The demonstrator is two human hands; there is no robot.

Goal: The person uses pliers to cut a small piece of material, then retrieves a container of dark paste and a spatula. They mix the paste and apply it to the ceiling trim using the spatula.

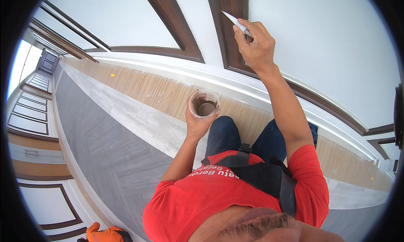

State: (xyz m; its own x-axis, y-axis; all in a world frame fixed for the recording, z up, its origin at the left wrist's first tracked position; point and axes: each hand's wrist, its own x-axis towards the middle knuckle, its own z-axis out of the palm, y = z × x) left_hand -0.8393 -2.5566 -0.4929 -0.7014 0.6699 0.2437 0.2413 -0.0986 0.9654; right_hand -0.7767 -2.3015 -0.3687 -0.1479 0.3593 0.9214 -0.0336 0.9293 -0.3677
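My right hand [260, 48] is raised to the wall, its fingers closed around a slender white tapered tool [232, 19]. The tool's pointed tip meets the left edge of a dark brown wood frame strip [229, 44] on the white wall; whether it is a brush I cannot tell. Lower down, my left hand [197, 126] grips a clear plastic cup [194, 104] from its side and below. Brown liquid, which looks like paint, coats the inside of the cup and covers its bottom.
White wall panels [139, 19] with brown mouldings rise ahead, above a white baseboard [176, 73]. Wood-look planks [143, 84] run along it, with grey flooring [97, 111] behind. Small yellow pieces [112, 75] lie on the floor. An orange item [105, 234] sits at the lower left.
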